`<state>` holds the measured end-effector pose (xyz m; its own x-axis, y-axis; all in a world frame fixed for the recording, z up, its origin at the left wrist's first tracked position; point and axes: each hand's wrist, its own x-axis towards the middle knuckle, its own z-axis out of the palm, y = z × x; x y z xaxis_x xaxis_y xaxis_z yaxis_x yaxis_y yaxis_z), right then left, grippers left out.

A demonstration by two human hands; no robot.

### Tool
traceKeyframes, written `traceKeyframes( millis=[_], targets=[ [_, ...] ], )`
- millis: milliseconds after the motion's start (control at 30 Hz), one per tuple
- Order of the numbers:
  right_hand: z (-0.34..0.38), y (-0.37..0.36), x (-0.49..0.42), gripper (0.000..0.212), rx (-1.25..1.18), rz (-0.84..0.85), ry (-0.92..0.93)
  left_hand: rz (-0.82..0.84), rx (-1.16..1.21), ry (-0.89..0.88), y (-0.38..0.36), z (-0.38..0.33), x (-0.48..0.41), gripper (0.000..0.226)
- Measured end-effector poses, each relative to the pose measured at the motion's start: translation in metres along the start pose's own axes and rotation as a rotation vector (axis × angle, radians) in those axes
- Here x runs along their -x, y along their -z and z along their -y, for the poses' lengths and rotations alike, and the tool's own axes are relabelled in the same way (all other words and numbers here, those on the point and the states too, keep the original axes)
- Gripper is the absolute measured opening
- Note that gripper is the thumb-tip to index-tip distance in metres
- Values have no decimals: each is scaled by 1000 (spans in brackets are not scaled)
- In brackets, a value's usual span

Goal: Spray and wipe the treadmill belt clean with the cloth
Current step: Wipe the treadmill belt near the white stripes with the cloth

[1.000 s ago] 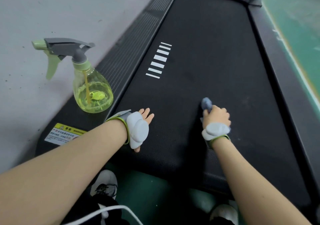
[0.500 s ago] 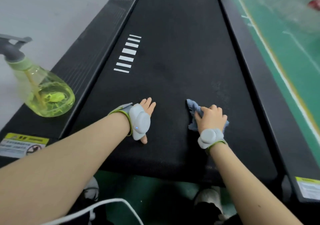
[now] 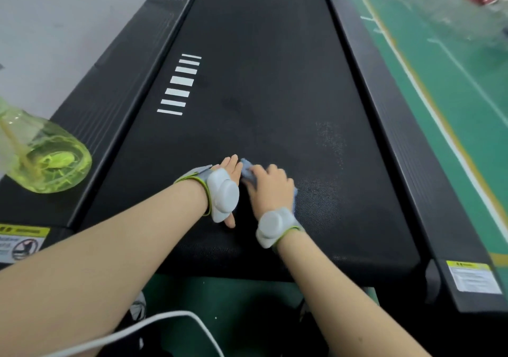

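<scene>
The black treadmill belt (image 3: pixel 275 81) runs away from me, with white stripe marks on its left part. My right hand (image 3: pixel 272 186) grips a small blue cloth (image 3: pixel 246 170) and holds it down on the belt near the rear end. My left hand (image 3: pixel 231 169) rests flat on the belt right beside it, fingers straight, almost touching the cloth. A pale speckled patch (image 3: pixel 330 139) shows on the belt to the right of my hands. The yellow-green spray bottle (image 3: pixel 46 155) stands on the left side rail; its head is cut off by the frame edge.
Black side rails (image 3: pixel 390 114) flank the belt, each with a warning label (image 3: pixel 472 277) at the near end. A grey wall lies to the left, green floor with white and yellow lines (image 3: pixel 439 120) to the right. A white cable (image 3: pixel 165 318) and my shoes lie below the belt's end.
My right hand has swept the cloth leftward across the belt until it sits against my left hand. The view has shifted right, so the bottle sits further left.
</scene>
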<state>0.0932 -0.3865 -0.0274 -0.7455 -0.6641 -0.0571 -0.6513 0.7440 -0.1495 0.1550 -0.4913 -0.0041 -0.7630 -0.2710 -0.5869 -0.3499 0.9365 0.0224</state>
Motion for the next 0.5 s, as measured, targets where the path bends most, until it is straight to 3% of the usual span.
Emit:
traceKeyframes(
  millis=[67,167,367,500],
  targets=[
    [-1,1,2,35,-14,-7,51,-9,16,23,4,-7,-2,128],
    [-40,6,-6,28,37,-72,-16,8,-58,24,1,-13,-6,137],
    [-173,24,-7,33,114,-158,-510,57,12,-1,-3,-12,-19,140],
    [-184,27,-2,36,22,-156,-694,27,12,-22,-3,-16,-21,140]
  ],
)
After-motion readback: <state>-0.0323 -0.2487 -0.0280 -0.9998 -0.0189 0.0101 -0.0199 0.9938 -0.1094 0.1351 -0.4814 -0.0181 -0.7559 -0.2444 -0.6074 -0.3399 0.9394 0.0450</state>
